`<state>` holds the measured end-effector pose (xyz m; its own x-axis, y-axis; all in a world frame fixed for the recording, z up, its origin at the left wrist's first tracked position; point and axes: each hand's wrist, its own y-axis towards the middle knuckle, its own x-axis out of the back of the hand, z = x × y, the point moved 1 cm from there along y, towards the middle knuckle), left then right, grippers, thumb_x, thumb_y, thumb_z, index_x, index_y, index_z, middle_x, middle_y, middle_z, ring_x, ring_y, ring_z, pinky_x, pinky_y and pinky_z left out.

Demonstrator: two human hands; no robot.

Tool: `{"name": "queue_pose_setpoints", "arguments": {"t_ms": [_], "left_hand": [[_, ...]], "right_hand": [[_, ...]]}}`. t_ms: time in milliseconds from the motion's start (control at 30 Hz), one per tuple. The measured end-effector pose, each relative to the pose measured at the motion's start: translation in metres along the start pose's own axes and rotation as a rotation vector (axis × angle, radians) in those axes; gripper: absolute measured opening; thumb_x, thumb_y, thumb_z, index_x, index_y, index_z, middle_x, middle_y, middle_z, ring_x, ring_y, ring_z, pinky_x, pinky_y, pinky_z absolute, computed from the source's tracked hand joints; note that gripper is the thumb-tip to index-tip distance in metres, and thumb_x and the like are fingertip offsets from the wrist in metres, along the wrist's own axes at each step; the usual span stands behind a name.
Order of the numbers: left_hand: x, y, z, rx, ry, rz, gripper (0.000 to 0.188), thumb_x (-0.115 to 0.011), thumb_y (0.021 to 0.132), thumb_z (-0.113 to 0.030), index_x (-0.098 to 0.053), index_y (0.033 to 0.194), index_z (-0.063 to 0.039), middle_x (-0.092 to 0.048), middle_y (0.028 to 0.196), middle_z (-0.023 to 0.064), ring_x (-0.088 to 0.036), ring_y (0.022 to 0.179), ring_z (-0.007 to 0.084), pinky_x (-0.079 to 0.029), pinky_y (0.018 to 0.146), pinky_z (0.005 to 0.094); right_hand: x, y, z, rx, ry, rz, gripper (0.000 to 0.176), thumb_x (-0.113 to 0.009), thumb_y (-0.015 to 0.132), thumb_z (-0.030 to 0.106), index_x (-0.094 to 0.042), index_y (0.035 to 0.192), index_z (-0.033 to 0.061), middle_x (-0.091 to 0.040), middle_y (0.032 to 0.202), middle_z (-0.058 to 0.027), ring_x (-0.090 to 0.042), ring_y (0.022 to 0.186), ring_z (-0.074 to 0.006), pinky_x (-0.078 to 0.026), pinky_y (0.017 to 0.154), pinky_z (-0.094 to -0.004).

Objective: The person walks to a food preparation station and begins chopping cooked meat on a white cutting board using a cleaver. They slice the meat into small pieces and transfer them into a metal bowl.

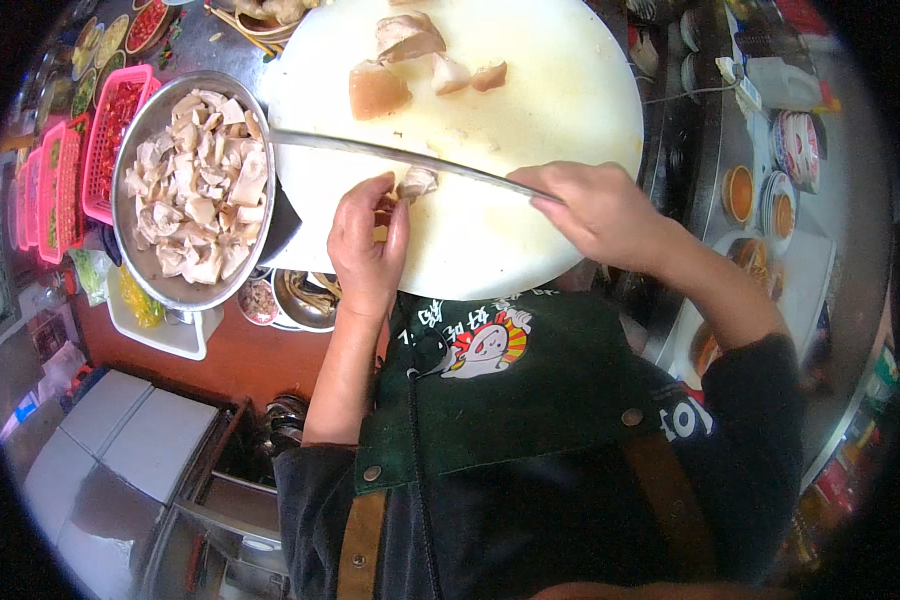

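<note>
A knife [412,156] with a long blade, seen nearly edge-on, is gripped in my right hand [600,214]. It reaches leftward across a round white chopping board [570,112]. The fingertips of my left hand [364,247] pinch a small piece of cooked meat [420,182] just on the near side of the blade. Whether steel touches meat is hard to tell. Farther up the board lie several larger chunks of pale, skin-on meat [379,90]. A steel basin [268,180] heaped with cut meat pieces [195,202] stands left of the board.
Pink plastic baskets [90,180] flank the basin's far side, near bowls of chopped ingredients [148,26]. Below the basin are a white tub [195,337] and a steel bowl [300,311]. Stacked dishes [795,150] and brown cups [738,193] occupy the right-hand counter.
</note>
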<state>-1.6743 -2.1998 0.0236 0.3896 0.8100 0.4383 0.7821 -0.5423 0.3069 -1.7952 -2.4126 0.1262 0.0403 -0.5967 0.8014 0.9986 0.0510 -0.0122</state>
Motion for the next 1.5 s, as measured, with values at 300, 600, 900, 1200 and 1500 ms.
{"name": "queue_pose_setpoints", "arguments": {"t_ms": [300,600,900,1200,1500], "left_hand": [[-0.032,0.039,-0.008,-0.057,0.723,0.361,0.039,-0.072,0.073,-0.036,-0.063,0.096,-0.006,-0.061,0.089,0.0112,-0.059,0.085,0.0294,-0.050,0.067,0.0440],[-0.031,0.032,-0.004,-0.286,0.444,0.298,0.013,-0.059,0.076,-0.014,-0.054,0.085,-0.007,-0.053,0.088,0.0121,-0.057,0.081,0.0309,-0.052,0.063,0.0418],[0.016,0.034,0.003,-0.484,0.361,0.071,0.016,-0.067,0.070,-0.009,-0.058,0.082,-0.014,-0.055,0.076,0.0057,-0.059,0.070,0.0247,-0.048,0.054,0.0374],[0.148,0.109,0.017,-0.308,0.943,-0.335,0.023,-0.077,0.077,-0.018,-0.069,0.094,-0.005,-0.067,0.102,0.0152,-0.061,0.095,0.0329,-0.049,0.083,0.0436],[0.011,0.126,0.022,-0.042,0.314,0.243,0.053,-0.079,0.075,-0.027,-0.061,0.118,-0.003,-0.064,0.114,0.0183,-0.058,0.105,0.0366,-0.046,0.094,0.0423]], "right_hand": [[0.005,-0.066,-0.016,-0.151,-0.075,-0.075,0.029,-0.058,0.088,0.007,-0.063,0.116,0.0023,-0.067,0.103,-0.0194,-0.065,0.091,-0.0374,-0.053,0.079,-0.0438],[-0.011,-0.113,-0.035,-0.434,0.225,-0.292,0.016,-0.057,0.090,0.009,-0.062,0.098,-0.0031,-0.063,0.068,-0.0153,-0.061,0.048,-0.0259,-0.050,0.053,-0.0384],[-0.011,-0.093,-0.022,-0.334,0.188,-0.266,0.024,-0.060,0.090,0.006,-0.062,0.112,-0.0042,-0.064,0.073,-0.0164,-0.062,0.053,-0.0240,-0.049,0.053,-0.0355],[0.001,-0.080,0.005,-0.444,0.196,-0.266,0.025,-0.061,0.088,0.005,-0.062,0.113,-0.0031,-0.066,0.082,-0.0185,-0.065,0.066,-0.0300,-0.051,0.062,-0.0370],[-0.010,-0.096,0.002,-0.369,0.099,-0.371,0.026,-0.062,0.087,0.006,-0.062,0.112,-0.0020,-0.065,0.085,-0.0205,-0.065,0.073,-0.0338,-0.051,0.065,-0.0373]]}}
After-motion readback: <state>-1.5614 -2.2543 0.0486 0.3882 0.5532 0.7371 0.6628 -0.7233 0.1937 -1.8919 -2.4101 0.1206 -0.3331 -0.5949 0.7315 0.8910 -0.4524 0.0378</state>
